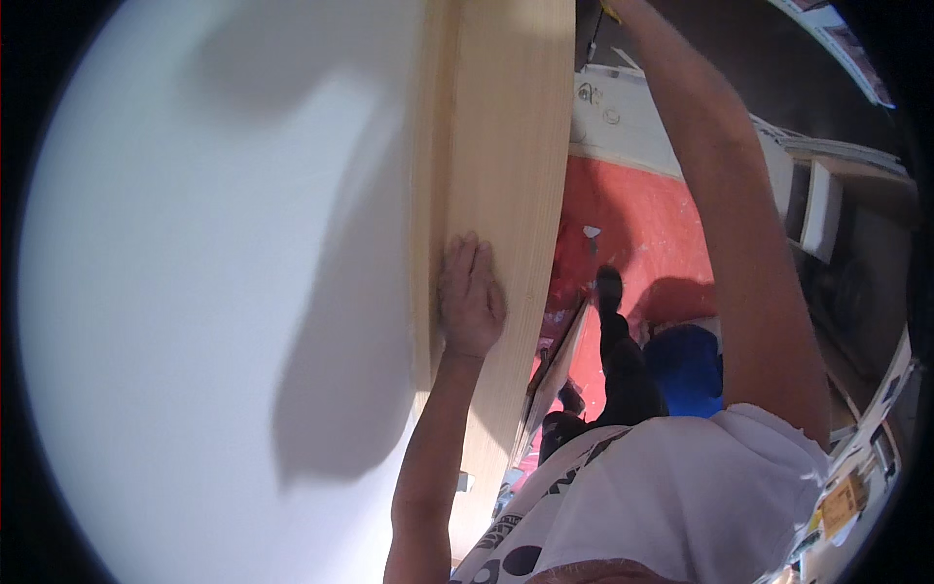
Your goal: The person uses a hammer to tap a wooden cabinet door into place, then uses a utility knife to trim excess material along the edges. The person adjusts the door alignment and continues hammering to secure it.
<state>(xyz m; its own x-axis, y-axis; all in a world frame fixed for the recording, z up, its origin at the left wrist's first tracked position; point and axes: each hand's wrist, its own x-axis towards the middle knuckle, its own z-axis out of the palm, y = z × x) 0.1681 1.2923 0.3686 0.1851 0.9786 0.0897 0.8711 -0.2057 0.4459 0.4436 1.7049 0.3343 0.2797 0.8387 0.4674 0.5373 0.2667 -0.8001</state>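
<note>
My left hand (472,297) lies flat on a long pale wooden board (516,127), fingers together and stretched out toward the far end. The board runs lengthwise along a white wall surface (195,292) on the left. My right forearm (715,146) reaches far up to the top edge, where the hand is almost wholly cut off. Beside that wrist shows a small yellow piece (611,11), with a thin dark rod below it. Whether my right fingers grip it is hidden.
Below lies a red floor (662,209) with white scraps. A blue object (686,365) is by my leg (623,360). A thin panel (559,375) leans next to the board. On the right are wooden shelf-like pieces (822,209) and clutter with a brown box (842,504).
</note>
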